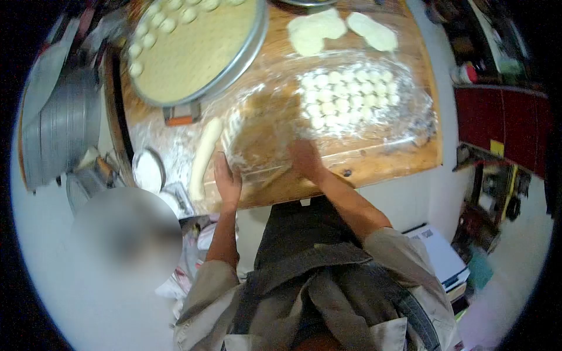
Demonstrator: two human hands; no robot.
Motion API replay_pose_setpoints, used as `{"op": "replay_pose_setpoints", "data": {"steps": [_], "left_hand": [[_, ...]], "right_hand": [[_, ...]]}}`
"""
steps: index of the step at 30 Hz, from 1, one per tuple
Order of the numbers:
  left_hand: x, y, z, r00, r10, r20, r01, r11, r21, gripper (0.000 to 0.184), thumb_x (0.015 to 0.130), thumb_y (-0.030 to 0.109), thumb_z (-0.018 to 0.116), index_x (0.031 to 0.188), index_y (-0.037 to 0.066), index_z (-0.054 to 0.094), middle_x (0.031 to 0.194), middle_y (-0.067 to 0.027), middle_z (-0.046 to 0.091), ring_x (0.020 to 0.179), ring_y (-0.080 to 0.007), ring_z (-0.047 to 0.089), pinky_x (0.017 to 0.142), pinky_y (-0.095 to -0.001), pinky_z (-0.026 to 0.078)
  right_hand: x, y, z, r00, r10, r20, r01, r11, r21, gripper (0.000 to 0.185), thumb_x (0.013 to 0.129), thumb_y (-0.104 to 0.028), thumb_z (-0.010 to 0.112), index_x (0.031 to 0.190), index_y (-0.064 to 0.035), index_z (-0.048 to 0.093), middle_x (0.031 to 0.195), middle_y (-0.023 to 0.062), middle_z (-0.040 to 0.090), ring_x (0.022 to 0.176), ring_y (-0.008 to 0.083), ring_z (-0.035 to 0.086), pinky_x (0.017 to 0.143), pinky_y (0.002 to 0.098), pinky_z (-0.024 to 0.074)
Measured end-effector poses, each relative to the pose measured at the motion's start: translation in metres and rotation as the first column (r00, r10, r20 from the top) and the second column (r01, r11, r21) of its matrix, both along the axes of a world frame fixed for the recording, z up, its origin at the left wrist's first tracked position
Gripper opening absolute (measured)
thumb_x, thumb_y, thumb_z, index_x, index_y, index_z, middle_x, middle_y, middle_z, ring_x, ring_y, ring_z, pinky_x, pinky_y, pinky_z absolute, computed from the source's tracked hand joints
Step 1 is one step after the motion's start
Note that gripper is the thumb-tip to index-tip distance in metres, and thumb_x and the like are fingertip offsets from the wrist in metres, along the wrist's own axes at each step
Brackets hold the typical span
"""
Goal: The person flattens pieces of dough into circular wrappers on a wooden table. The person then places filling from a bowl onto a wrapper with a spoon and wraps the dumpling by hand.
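Note:
My left hand [226,175] rests at the near side of the wooden board, fingers stretched and thumb apart, with nothing in it. Just left of it lies a long pale roll of dough [205,157], set lengthwise away from me. My right hand [305,159] is over the board's near middle and smeared by motion, so its fingers cannot be made out. Beyond it, several small round dough pieces [351,96] sit in rows on white flour. Two flat, irregular sheets of dough [316,32] lie farther back.
A large round tray [193,61] with several dough balls along its rim stands at the back left. Below it is an orange-edged metal tool [182,114]. A bowl of flour [148,170] sits at the left edge. Stacked metal drums [61,123] stand farther left.

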State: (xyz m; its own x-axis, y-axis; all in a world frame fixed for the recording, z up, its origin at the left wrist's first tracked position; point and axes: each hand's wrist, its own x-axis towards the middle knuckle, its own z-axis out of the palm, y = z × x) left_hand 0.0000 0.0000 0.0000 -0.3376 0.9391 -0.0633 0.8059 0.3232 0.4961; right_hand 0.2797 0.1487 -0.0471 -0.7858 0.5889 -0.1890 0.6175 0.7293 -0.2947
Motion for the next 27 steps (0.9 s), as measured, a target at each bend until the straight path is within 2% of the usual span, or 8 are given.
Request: {"op": "replay_pose_setpoints", "data": {"steps": [2,6,9,12,15,20,23,27], "left_hand": [[0.025,-0.007,-0.002,0.99,0.115,-0.077,-0.12,0.991,-0.06,0.078,0.093,0.021,0.068,0.156,-0.005,0.03,0.161,-0.0308,0.032,0.149,-0.0517,0.027,0.125,-0.0535,0.021],[0.027,0.041,-0.022,0.833,0.387,-0.395,-0.35,0.922,0.165,0.069,0.097,0.024,0.064,0.152,-0.009,0.036,0.161,-0.0314,0.033,0.149,-0.0466,0.031,0.125,-0.055,0.022],[0.051,0.084,-0.022,0.865,0.436,-0.25,-0.423,0.9,0.105,0.068,0.1,0.027,0.06,0.154,-0.008,0.035,0.163,-0.0288,0.031,0.152,-0.0452,0.029,0.126,-0.054,0.021],[0.073,0.104,-0.11,0.906,0.138,-0.4,-0.089,0.986,0.139,0.059,0.103,0.026,0.055,0.152,-0.003,0.043,0.162,-0.0258,0.035,0.153,-0.0407,0.029,0.126,-0.0507,0.022],[0.101,0.144,-0.046,0.87,-0.208,0.447,0.115,0.967,0.225,0.054,0.102,0.022,0.054,0.153,0.005,0.047,0.163,-0.0212,0.037,0.15,-0.0364,0.036,0.124,-0.0474,0.028],[0.122,0.158,-0.007,0.934,-0.086,0.346,0.073,0.996,0.049,0.051,0.094,0.018,0.06,0.144,0.009,0.055,0.148,-0.0192,0.053,0.13,-0.0406,0.055,0.108,-0.0497,0.046],[0.15,0.176,0.02,0.955,-0.24,0.172,0.212,0.963,0.167,0.05,0.09,0.021,0.065,0.138,0.011,0.058,0.134,-0.021,0.059,0.12,-0.0432,0.059,0.101,-0.0516,0.049],[0.189,0.197,0.04,0.964,-0.266,-0.005,0.264,0.958,-0.107,0.053,0.085,0.023,0.07,0.136,0.016,0.059,0.125,-0.0212,0.061,0.117,-0.0421,0.06,0.096,-0.0523,0.052]], "right_hand": [[0.039,0.01,0.039,0.995,0.029,0.092,-0.029,1.0,-0.004,0.036,0.093,-0.021,0.068,0.126,-0.0079,0.064,0.116,0.0165,0.065,0.106,0.0318,0.06,0.091,0.0468,0.0441],[0.007,0.012,0.028,0.921,-0.146,-0.361,0.112,0.987,-0.113,0.019,0.088,-0.009,0.063,0.107,-0.0083,0.065,0.096,0.0132,0.06,0.093,0.0337,0.058,0.081,0.0468,0.0426],[0.0,0.014,0.038,0.931,-0.096,-0.351,0.079,0.995,-0.062,0.019,0.084,-0.007,0.062,0.103,-0.0083,0.065,0.093,0.0123,0.058,0.092,0.0337,0.057,0.081,0.0469,0.0423],[0.004,0.018,0.039,0.94,-0.056,-0.337,0.042,0.998,-0.047,0.02,0.083,-0.007,0.062,0.103,-0.0077,0.065,0.092,0.0122,0.058,0.093,0.0331,0.058,0.08,0.0467,0.0424],[0.007,0.018,0.03,0.944,-0.049,-0.326,0.031,0.998,-0.059,0.021,0.084,-0.007,0.062,0.105,-0.0073,0.066,0.094,0.0123,0.059,0.093,0.0328,0.058,0.08,0.0468,0.0428],[0.006,0.019,0.024,0.909,-0.064,-0.413,0.09,0.995,0.043,0.02,0.087,-0.009,0.062,0.106,-0.0074,0.067,0.099,0.014,0.061,0.091,0.035,0.057,0.079,0.0476,0.0425],[0.006,0.025,0.05,0.989,-0.076,-0.129,0.052,0.982,-0.184,0.034,0.095,-0.02,0.058,0.126,-0.0059,0.065,0.123,0.0168,0.064,0.112,0.0357,0.058,0.096,0.049,0.0432],[0.001,0.02,0.059,0.97,0.12,0.213,-0.169,0.958,0.23,0.057,0.102,-0.037,0.046,0.15,-0.0083,0.047,0.153,0.0158,0.047,0.139,0.0381,0.041,0.112,0.0572,0.0309]]}}
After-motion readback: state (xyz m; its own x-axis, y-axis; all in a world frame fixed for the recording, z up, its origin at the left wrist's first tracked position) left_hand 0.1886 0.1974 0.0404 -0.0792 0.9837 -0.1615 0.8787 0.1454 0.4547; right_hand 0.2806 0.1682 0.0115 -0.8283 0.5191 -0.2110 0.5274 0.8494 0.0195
